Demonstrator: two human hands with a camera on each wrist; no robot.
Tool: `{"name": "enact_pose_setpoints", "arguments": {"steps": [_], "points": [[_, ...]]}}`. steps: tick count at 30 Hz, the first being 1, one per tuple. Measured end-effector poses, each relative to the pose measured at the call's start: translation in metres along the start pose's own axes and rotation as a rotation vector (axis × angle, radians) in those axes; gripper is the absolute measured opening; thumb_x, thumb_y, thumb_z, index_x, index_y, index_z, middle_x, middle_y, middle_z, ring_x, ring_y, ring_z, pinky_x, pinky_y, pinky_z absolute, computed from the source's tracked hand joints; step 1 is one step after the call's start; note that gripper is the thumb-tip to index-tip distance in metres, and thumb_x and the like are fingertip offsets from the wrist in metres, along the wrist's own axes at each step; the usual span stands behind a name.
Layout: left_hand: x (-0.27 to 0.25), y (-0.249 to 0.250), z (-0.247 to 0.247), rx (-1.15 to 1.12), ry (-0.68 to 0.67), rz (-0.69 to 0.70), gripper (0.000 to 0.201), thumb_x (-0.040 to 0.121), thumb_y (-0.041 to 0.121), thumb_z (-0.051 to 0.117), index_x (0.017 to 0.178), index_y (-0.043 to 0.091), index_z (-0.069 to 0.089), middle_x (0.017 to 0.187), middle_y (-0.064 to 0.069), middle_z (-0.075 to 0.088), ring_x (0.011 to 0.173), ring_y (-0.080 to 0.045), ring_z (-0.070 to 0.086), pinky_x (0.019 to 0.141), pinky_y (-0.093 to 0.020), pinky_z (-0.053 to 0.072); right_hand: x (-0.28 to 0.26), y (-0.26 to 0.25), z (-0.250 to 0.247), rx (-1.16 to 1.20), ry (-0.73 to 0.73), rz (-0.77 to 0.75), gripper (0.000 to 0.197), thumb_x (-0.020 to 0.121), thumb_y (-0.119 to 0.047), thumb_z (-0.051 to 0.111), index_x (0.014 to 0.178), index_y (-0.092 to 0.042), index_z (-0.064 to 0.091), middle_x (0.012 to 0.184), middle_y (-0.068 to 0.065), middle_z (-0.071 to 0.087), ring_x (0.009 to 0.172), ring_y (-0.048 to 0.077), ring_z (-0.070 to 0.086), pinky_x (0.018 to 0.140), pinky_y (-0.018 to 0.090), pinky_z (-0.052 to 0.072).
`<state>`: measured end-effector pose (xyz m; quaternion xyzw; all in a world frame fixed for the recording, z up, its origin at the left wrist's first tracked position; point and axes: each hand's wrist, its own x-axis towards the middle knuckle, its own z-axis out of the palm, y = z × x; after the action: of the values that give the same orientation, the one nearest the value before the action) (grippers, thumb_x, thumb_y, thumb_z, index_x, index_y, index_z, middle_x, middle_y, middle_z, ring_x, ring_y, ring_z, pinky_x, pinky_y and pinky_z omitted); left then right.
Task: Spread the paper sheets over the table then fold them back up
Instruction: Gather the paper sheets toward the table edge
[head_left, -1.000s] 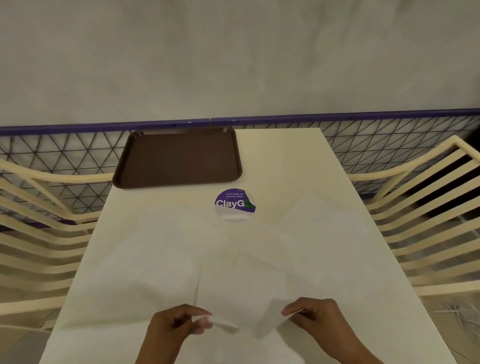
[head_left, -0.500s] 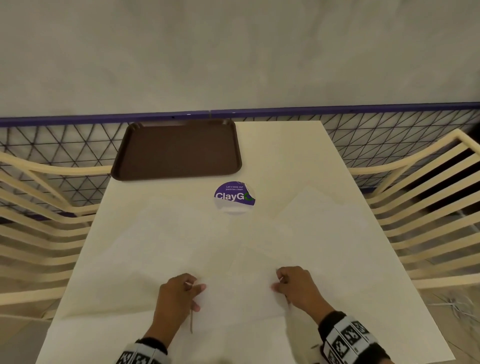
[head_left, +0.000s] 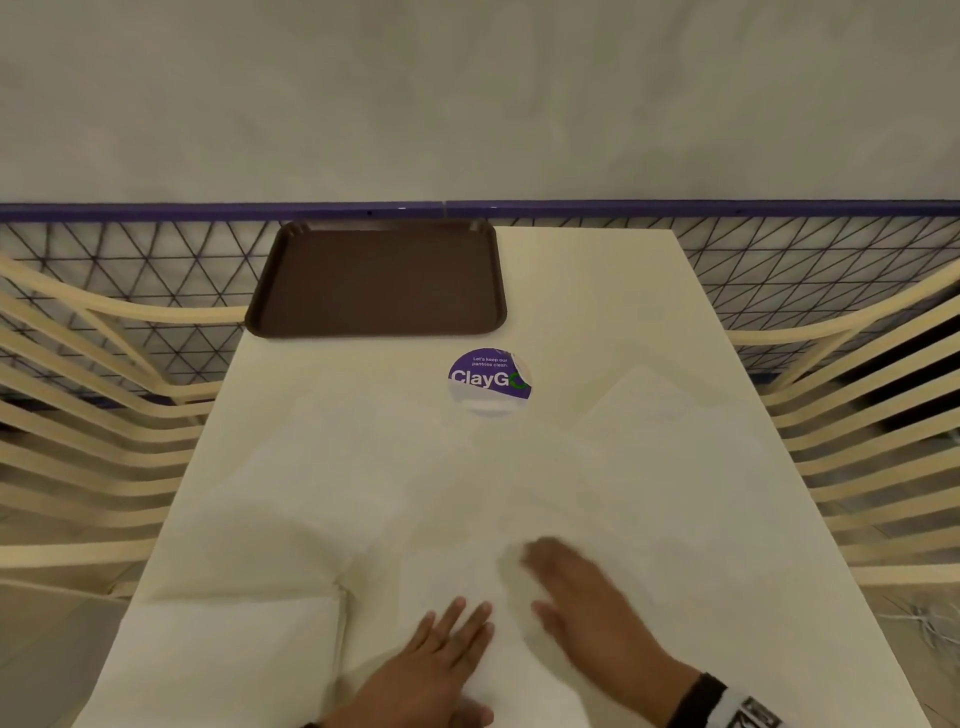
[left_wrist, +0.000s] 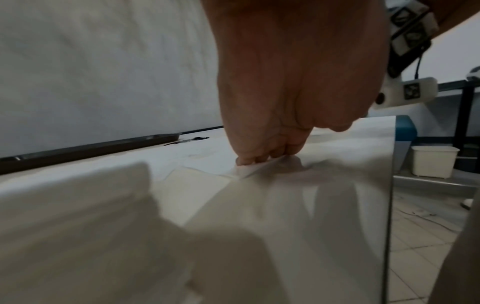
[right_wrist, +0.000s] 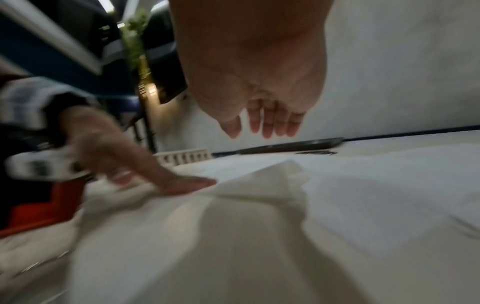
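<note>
Paper sheets (head_left: 363, 483) are laid overlapping across the surface (head_left: 582, 291) ahead of both hands. Nearest sheet (head_left: 452, 577) is pinned under flat left hand (head_left: 436, 654); right hand (head_left: 576, 597), fingers extended, is swept over it, probably to flatten creases.

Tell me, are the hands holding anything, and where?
Nothing is gripped. The left hand presses flat on a paper sheet; the right hand is open over it.

Round purple sticker (head_left: 489, 380) on table (head_left: 597, 312): "ClayGo", "Let's keep our pantries clean."
</note>
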<state>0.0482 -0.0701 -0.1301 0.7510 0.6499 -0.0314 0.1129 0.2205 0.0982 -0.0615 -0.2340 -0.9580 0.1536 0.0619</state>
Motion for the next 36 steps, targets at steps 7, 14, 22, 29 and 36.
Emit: {"name": "enact_pose_setpoints", "arguments": {"steps": [7,14,22,29,36], "points": [[-0.013,-0.009,-0.001,0.118,-0.001,0.006,0.081,0.09,0.063,0.004,0.148,0.005,-0.001,0.157,-0.012,-0.008,0.145,-0.028,-0.008,0.115,-0.034,-0.006,-0.034,0.015,0.041,-0.239,-0.48,-0.215,0.071,0.095,-0.058,0.013,0.148,-0.013,0.002,0.157,0.006,-0.007,0.145,0.018,-0.004,0.112,0.034,0.006],[-0.058,-0.039,-0.007,0.175,0.121,-0.009,0.081,0.09,0.064,0.016,0.148,0.006,0.012,0.158,-0.012,0.004,0.145,-0.023,-0.003,0.114,-0.036,-0.003,-0.053,0.045,0.01,-0.221,-0.555,-0.024,0.066,0.096,-0.057,0.016,0.148,-0.02,0.003,0.158,-0.002,-0.004,0.144,0.011,-0.002,0.112,0.032,0.005],[0.004,-0.054,-0.085,-0.021,0.264,-0.171,0.028,0.069,0.046,0.063,0.076,0.02,0.07,0.081,0.006,0.067,0.073,-0.015,0.068,0.081,-0.025,0.04,-0.03,0.024,-0.021,-0.242,-0.503,0.009,0.064,0.097,-0.046,0.001,0.125,-0.031,0.057,0.138,-0.012,0.05,0.122,0.003,0.051,0.11,0.023,0.026],[0.039,-0.052,-0.095,-0.264,-0.214,-0.516,0.09,0.068,0.039,0.078,0.137,0.009,0.028,0.128,-0.008,0.042,0.118,-0.026,0.04,0.1,-0.033,0.035,0.026,0.007,-0.035,-0.105,-0.564,0.129,0.039,0.097,-0.034,0.042,0.135,-0.025,0.045,0.129,0.008,0.055,0.116,0.026,0.052,0.096,0.031,0.038],[0.033,-0.051,-0.1,-0.371,-0.236,-0.508,0.059,0.08,0.032,0.068,0.133,0.019,0.047,0.127,-0.007,0.044,0.121,-0.028,0.038,0.102,-0.033,0.033,0.079,-0.045,-0.02,-0.091,-0.473,-0.054,0.066,0.087,-0.017,0.058,0.144,-0.02,0.026,0.147,0.002,0.032,0.137,0.021,0.024,0.109,0.038,0.023]]}}
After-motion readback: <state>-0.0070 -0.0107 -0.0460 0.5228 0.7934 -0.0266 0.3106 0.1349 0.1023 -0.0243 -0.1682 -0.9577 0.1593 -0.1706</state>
